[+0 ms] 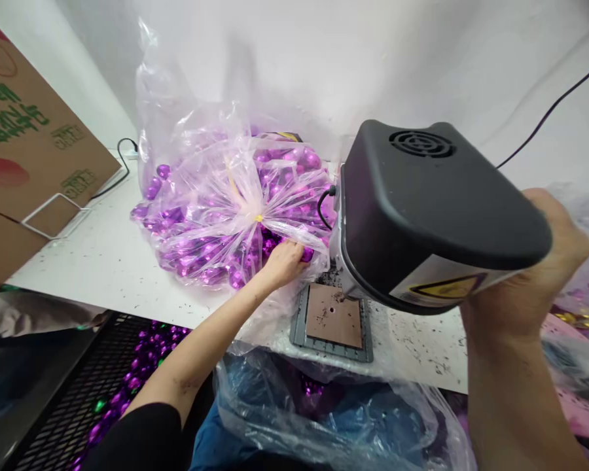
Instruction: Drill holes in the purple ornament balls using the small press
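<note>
My left hand (285,261) reaches into the open side of a clear plastic bag (226,196) full of shiny purple balls (196,245) and its fingers close on one purple ball (307,254). My right hand (544,275) rests against the right end of a black machine head (432,209), fingers pressed on its casing. Under the head lies a brown pad in a grey frame (334,320).
A cardboard box (24,163) leans at the left on the white table (103,261). A black crate (112,386) with purple balls sits below left. Crumpled plastic with blue inside (334,412) hangs off the front edge. A black cable (550,111) crosses the wall.
</note>
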The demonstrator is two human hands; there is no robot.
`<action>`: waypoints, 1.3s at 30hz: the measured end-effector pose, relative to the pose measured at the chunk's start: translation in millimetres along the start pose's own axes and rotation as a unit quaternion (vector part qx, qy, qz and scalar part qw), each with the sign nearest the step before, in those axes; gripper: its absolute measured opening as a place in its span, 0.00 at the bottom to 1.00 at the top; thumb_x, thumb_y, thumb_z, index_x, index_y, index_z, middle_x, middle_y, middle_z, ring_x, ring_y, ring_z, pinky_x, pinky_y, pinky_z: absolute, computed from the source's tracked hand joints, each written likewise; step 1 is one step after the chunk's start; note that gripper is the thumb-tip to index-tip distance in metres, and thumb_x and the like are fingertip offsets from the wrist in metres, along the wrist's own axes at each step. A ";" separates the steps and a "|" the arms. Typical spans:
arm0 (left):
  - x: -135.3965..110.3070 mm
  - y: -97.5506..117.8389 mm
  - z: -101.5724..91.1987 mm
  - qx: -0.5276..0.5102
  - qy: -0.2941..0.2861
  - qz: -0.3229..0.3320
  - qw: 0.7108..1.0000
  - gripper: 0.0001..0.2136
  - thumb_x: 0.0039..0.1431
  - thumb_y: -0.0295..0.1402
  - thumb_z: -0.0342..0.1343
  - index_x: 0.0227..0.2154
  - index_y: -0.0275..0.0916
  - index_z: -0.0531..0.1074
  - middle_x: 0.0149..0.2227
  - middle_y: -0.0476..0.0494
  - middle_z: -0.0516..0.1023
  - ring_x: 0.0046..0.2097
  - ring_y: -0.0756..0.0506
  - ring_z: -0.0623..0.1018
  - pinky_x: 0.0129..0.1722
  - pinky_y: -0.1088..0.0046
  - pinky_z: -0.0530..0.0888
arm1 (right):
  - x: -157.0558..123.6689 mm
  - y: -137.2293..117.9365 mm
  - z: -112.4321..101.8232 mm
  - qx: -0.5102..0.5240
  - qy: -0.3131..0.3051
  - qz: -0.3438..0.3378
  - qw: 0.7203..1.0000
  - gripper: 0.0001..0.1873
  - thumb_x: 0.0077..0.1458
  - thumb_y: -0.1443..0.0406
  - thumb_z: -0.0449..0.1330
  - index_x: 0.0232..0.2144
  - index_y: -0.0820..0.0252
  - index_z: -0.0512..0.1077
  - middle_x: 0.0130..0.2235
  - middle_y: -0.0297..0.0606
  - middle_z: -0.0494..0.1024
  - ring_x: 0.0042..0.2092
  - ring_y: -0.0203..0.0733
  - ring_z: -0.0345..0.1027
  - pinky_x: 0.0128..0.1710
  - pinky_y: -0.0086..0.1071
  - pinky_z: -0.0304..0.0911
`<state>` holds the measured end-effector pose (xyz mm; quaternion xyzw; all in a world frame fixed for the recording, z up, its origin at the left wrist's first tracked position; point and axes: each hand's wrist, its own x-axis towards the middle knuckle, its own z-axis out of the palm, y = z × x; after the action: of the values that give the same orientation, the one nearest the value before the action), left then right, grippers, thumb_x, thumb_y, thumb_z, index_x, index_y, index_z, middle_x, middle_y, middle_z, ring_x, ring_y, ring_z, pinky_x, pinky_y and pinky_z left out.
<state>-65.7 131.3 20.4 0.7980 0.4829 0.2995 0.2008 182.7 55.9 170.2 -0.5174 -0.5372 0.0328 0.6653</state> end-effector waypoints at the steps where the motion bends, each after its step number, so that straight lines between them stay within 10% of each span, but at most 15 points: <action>1: -8.7 1.6 -6.7 -0.040 -0.002 -0.021 0.999 0.21 0.59 0.31 0.62 0.56 0.37 0.72 0.54 0.33 0.76 0.55 0.33 0.75 0.54 0.54 0.73 | 0.0 -0.1 0.4 -0.005 -0.001 -0.003 1.000 0.18 0.54 0.55 0.58 0.24 0.65 0.65 0.23 0.29 0.57 0.27 0.24 0.49 0.28 0.27 0.44; 3: -29.8 6.4 -20.6 -0.197 -0.020 -0.094 0.976 0.25 0.60 0.36 0.62 0.60 0.41 0.69 0.54 0.36 0.76 0.53 0.36 0.77 0.51 0.59 0.75 | 0.0 -0.5 1.8 -0.013 0.002 -0.008 1.000 0.18 0.56 0.55 0.57 0.24 0.65 0.64 0.23 0.29 0.56 0.27 0.23 0.48 0.29 0.27 0.43; 6: -61.3 17.4 -31.3 -0.488 -0.072 -0.202 0.846 0.26 0.61 0.39 0.64 0.61 0.45 0.68 0.50 0.41 0.77 0.45 0.44 0.79 0.43 0.67 0.78 | -0.3 -1.6 4.0 -0.019 0.009 -0.026 0.999 0.19 0.57 0.55 0.56 0.24 0.65 0.64 0.23 0.30 0.56 0.27 0.24 0.48 0.29 0.27 0.43; 10: -85.7 37.5 -20.4 -0.619 -0.091 -0.250 0.739 0.22 0.59 0.41 0.66 0.53 0.42 0.71 0.45 0.42 0.78 0.42 0.44 0.82 0.39 0.69 0.78 | -1.3 -1.6 4.4 -0.008 0.014 -0.034 0.999 0.18 0.59 0.55 0.56 0.25 0.65 0.64 0.24 0.30 0.55 0.28 0.24 0.48 0.31 0.27 0.45; 20: -98.6 57.1 38.6 -0.290 0.000 -0.128 0.949 0.20 0.62 0.42 0.62 0.54 0.41 0.70 0.51 0.43 0.78 0.52 0.41 0.76 0.55 0.60 0.72 | -3.5 -0.6 2.4 0.001 0.002 -0.031 1.000 0.19 0.60 0.55 0.58 0.27 0.66 0.65 0.23 0.29 0.55 0.28 0.23 0.48 0.32 0.26 0.47; 32: -102.2 60.1 60.8 -0.093 0.030 0.052 0.994 0.22 0.64 0.34 0.61 0.58 0.41 0.66 0.58 0.36 0.75 0.60 0.37 0.73 0.61 0.53 0.66 | -5.3 -4.1 3.1 -0.008 0.005 -0.047 0.999 0.22 0.62 0.53 0.57 0.27 0.66 0.64 0.23 0.29 0.54 0.29 0.23 0.47 0.31 0.24 0.44; 39: -98.7 73.9 62.9 -0.121 -0.020 -0.031 0.992 0.24 0.60 0.38 0.64 0.57 0.41 0.67 0.55 0.38 0.76 0.60 0.36 0.73 0.69 0.43 0.56 | -4.6 -1.9 3.3 -0.011 0.006 -0.038 0.999 0.21 0.62 0.53 0.57 0.28 0.66 0.66 0.25 0.29 0.57 0.29 0.23 0.48 0.33 0.25 0.46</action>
<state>-10.3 7.9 -9.1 0.7583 0.4636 0.3335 0.3143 177.3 54.4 168.0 -0.5040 -0.5527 -0.0015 0.6637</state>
